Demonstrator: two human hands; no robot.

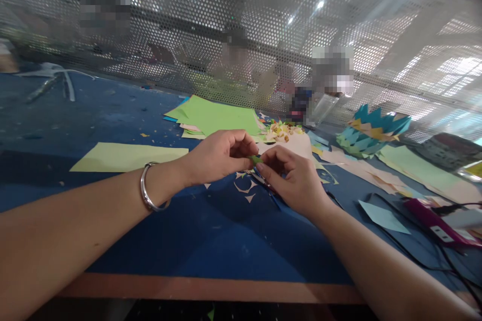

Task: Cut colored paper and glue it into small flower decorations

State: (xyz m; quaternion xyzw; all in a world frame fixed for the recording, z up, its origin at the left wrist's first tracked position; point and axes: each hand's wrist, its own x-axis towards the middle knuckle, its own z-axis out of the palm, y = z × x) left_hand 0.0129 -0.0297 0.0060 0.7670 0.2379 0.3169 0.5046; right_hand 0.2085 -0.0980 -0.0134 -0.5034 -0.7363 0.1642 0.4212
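Note:
Over the middle of the blue table, my left hand [229,156] and my right hand [288,173] meet fingertip to fingertip. Between them they pinch a small green piece of paper [256,159], largely covered by the fingers. A silver bangle [145,188] circles my left wrist. White paper scraps [244,188] lie on the table just below my hands. Part of a tool, perhaps scissors, shows under my right hand, but its shape is mostly hidden. Behind my hands sits a heap of small folded paper bits [284,131] in yellow, green and brown.
Green paper sheets [218,116] are stacked behind my hands; a pale yellow sheet [124,157] lies left. At right stand a teal pointed paper crown [372,130] and a magenta power strip [433,220] with black cables. A perforated metal screen [263,35] closes off the back.

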